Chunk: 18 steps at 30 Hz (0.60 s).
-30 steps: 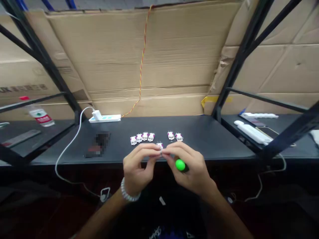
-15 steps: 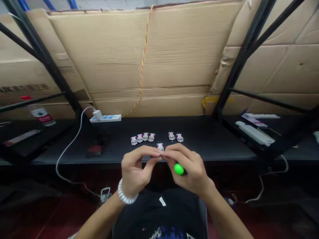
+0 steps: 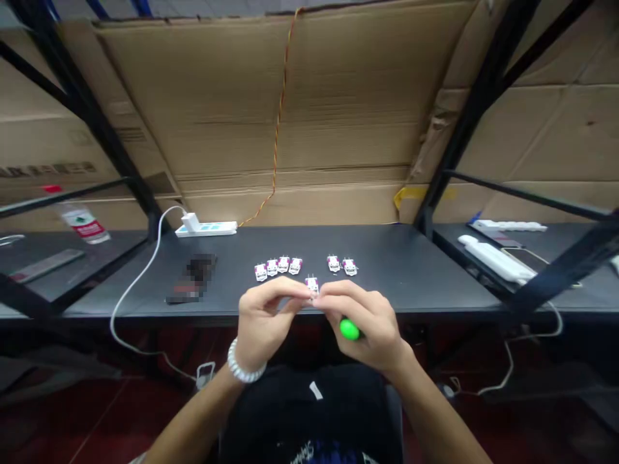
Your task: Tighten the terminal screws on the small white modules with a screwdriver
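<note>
My left hand (image 3: 267,322), with a white coiled band on the wrist, is closed in a pinch. Its fingertips meet those of my right hand (image 3: 365,322) just above the table's front edge. Whatever small piece lies between the fingertips is too hidden to name. A tool with a rounded bright green end (image 3: 349,329) is tucked in my right palm; its other end is out of sight. Directly beyond the fingertips is a small white-and-purple part (image 3: 312,283), partly covered by them. Similar parts lie farther back, several in a left group (image 3: 283,263) and two to the right (image 3: 349,266).
On the black table (image 3: 387,248), a white power strip (image 3: 207,229) with a plugged-in cable stands back left. A blurred dark object (image 3: 193,278) lies left. Black shelf posts (image 3: 454,138) flank the workspace, with cardboard (image 3: 348,96) behind. A bottle (image 3: 86,224) stands far left.
Both hands keep the same pinch at nearly the same spot, with only slight finger movement. The cardboard looks darker and the table lighter than before.
</note>
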{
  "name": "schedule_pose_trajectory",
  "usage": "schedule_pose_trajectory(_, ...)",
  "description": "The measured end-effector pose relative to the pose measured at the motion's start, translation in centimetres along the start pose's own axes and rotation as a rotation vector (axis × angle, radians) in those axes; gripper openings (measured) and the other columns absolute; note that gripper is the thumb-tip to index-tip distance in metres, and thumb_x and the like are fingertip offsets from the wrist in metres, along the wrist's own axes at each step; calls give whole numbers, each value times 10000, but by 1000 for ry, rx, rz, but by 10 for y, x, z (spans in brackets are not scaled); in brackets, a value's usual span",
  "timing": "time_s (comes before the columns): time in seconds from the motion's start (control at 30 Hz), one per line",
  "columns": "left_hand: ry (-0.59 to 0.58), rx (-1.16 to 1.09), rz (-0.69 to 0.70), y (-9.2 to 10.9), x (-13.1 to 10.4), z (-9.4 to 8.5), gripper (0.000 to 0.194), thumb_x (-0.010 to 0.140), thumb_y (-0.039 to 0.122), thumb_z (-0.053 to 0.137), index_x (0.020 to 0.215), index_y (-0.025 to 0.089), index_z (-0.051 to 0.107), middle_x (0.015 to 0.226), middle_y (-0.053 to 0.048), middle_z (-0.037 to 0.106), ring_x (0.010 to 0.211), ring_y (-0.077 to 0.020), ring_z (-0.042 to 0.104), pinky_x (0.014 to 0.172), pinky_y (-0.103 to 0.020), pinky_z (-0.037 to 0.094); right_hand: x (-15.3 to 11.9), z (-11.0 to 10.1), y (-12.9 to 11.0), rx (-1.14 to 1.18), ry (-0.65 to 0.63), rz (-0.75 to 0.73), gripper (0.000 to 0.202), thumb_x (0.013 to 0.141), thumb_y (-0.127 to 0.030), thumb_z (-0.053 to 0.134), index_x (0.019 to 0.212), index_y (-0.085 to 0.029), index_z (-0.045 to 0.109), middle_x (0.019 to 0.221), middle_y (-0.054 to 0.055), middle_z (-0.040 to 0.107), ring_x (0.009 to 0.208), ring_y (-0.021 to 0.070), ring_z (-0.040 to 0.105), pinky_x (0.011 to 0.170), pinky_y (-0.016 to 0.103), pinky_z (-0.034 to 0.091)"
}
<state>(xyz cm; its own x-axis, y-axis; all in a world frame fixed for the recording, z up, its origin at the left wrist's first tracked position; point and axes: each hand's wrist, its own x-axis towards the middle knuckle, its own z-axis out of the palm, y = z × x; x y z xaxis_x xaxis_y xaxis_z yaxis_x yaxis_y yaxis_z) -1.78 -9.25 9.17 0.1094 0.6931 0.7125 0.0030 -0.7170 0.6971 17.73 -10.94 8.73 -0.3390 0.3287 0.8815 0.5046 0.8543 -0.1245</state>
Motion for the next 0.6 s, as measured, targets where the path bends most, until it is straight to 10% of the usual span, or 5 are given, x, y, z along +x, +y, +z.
schedule_pose_trajectory(0.23,-131,-37,-58,-14,9,-5,120,908,247,801,822,169,773,838,-71,774,806,-193,751,741,-296,647,-2,6,16,124,-48,-22,287,898,-1,578,1059,-231,637,1036,52,779,852,135,762,644,202,534)
schedule_pose_trajectory(0.47,-215,325,280,-49,18,-18,120,983,177,699,935,222,800,983,-66,760,927,-185,715,899,-344,586,5,11,27,229,-122,311,40,977,-186,681,972,-226,679,892,17,772,787,165,741,764,266,564)
schedule_pose_trajectory(0.6,-267,398,233,-76,18,-16,138,1002,208,662,932,212,781,965,-67,746,936,-205,698,871,-359,572,3,15,41,189,-286,411,34,996,-223,661,985,-220,694,937,35,776,859,199,735,808,313,548)
